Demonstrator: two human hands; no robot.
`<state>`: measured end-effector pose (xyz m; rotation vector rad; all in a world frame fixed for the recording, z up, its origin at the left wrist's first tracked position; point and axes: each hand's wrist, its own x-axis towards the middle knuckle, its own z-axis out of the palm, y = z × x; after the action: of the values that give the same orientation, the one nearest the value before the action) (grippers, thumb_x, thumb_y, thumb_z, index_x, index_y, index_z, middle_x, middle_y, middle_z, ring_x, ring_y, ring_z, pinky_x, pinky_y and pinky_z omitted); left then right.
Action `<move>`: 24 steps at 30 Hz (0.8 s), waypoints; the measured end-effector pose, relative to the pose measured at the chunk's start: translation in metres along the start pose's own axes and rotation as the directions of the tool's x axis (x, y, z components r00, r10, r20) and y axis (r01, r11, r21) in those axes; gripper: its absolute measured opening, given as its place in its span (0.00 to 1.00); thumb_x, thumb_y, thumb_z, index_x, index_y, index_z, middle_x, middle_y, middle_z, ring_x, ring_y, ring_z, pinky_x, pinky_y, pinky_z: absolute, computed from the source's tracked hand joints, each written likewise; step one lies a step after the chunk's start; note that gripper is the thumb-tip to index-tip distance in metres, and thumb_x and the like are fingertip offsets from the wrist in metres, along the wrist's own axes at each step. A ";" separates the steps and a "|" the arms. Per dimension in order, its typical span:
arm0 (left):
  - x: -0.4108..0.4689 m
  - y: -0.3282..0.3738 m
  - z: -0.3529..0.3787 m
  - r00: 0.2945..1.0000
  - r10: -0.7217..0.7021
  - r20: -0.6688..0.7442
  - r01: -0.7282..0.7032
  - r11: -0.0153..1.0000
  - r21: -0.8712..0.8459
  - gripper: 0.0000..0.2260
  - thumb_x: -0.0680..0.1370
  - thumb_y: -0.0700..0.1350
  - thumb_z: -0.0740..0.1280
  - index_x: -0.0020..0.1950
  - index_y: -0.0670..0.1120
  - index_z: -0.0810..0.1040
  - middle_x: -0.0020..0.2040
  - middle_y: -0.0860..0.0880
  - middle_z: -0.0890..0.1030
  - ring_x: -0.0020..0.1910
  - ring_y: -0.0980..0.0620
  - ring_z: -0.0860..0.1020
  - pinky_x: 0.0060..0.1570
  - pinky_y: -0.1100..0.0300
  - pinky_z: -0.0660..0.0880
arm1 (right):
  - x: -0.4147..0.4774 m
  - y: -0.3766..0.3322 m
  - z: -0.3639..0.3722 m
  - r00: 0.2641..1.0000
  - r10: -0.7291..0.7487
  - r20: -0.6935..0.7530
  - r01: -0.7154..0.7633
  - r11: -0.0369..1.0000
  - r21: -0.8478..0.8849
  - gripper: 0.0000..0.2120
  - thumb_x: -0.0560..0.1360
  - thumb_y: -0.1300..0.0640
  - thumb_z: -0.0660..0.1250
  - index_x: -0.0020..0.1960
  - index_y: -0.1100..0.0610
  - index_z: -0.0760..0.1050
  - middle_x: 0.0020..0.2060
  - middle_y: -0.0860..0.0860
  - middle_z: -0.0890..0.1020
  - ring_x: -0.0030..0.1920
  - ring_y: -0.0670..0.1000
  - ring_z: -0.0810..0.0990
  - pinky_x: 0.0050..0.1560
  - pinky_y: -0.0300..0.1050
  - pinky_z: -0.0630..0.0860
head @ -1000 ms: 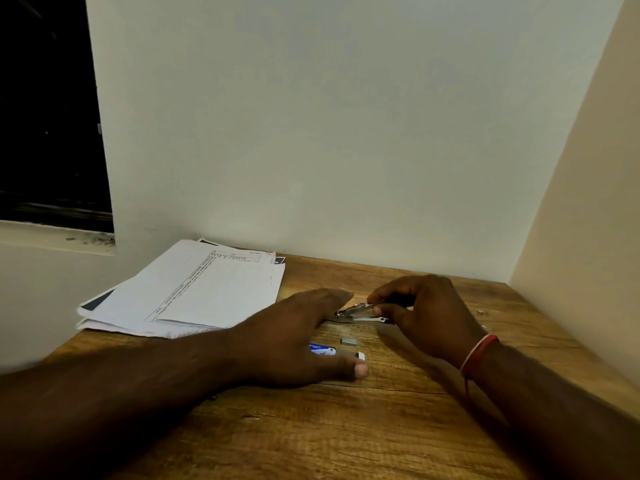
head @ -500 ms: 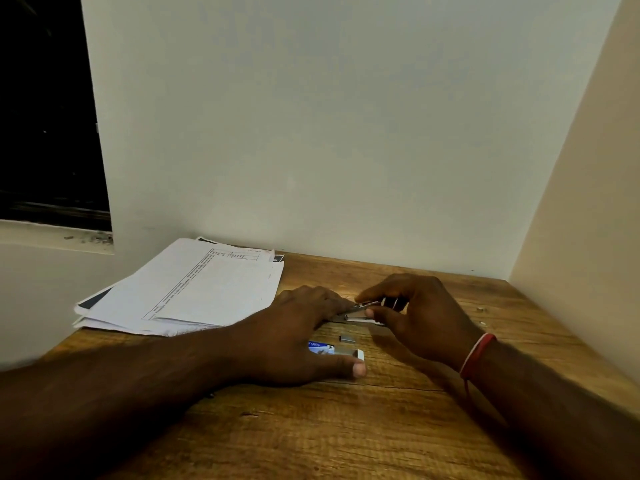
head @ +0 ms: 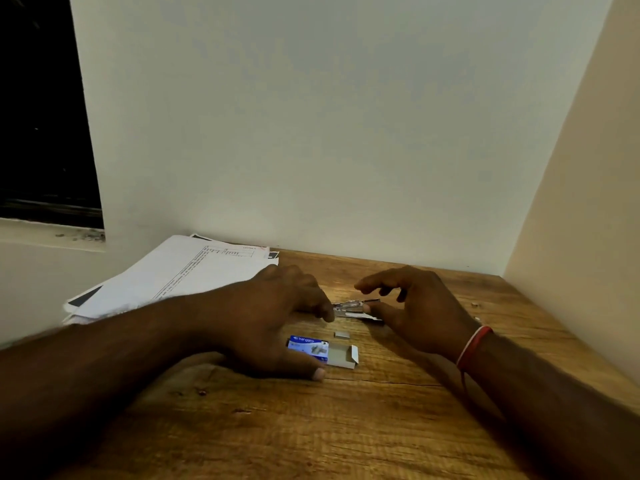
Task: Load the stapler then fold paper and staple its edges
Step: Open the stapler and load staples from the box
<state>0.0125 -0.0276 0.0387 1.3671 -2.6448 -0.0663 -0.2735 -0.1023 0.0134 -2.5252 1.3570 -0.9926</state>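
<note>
Beside right hand (head: pixel 422 317), metal stapler (head: pixel 350 306).

The stapler (head: pixel 351 306) (small, dim) is half hidden, its details unreadable.

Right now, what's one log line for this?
left hand: fingertip at stapler end | right hand: open over stapler | staple strip: loose on table | staple box: open

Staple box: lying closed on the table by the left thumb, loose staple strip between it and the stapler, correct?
No: the head view shows the staple box open, its end flap folded out. The rest holds: it lies on the table by the thumb of the left hand, the staple strip between it and the stapler.
</note>
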 end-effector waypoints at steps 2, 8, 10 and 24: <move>-0.001 -0.001 -0.005 1.000 0.011 0.019 -0.012 1.000 0.022 0.28 0.73 0.76 0.74 0.69 0.67 0.76 0.62 0.67 0.74 0.64 0.63 0.68 0.72 0.53 0.73 | -0.002 -0.008 -0.001 0.998 -0.059 0.021 0.058 0.998 0.027 0.14 0.75 0.49 0.81 0.59 0.40 0.87 0.51 0.34 0.87 0.55 0.37 0.82 0.48 0.28 0.72; -0.002 0.001 -0.008 0.999 0.023 0.028 -0.023 1.000 0.016 0.15 0.76 0.64 0.78 0.58 0.60 0.83 0.55 0.63 0.81 0.60 0.62 0.73 0.64 0.55 0.76 | -0.012 -0.031 0.013 0.989 -0.046 0.141 0.052 0.998 -0.038 0.17 0.74 0.43 0.80 0.63 0.36 0.85 0.49 0.37 0.84 0.53 0.39 0.81 0.54 0.39 0.79; -0.001 0.003 -0.006 0.999 0.013 0.042 -0.013 1.000 -0.006 0.13 0.77 0.61 0.78 0.57 0.59 0.84 0.54 0.61 0.82 0.59 0.62 0.75 0.63 0.54 0.77 | -0.012 -0.034 0.013 0.990 -0.040 0.139 0.045 0.998 -0.033 0.17 0.75 0.47 0.81 0.63 0.38 0.85 0.46 0.35 0.85 0.52 0.36 0.81 0.54 0.35 0.77; 0.002 0.002 -0.003 0.998 -0.041 0.051 0.046 0.994 -0.095 0.12 0.76 0.63 0.77 0.53 0.58 0.84 0.47 0.60 0.86 0.51 0.58 0.83 0.55 0.48 0.83 | -0.015 -0.045 -0.001 0.981 -0.086 0.176 0.069 0.992 0.102 0.29 0.79 0.50 0.77 0.74 0.42 0.66 0.49 0.39 0.88 0.53 0.40 0.84 0.56 0.41 0.81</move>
<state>0.0106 -0.0277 0.0418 1.4088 -2.6138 -0.2317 -0.2484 -0.0636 0.0236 -2.5426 1.1427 -0.7979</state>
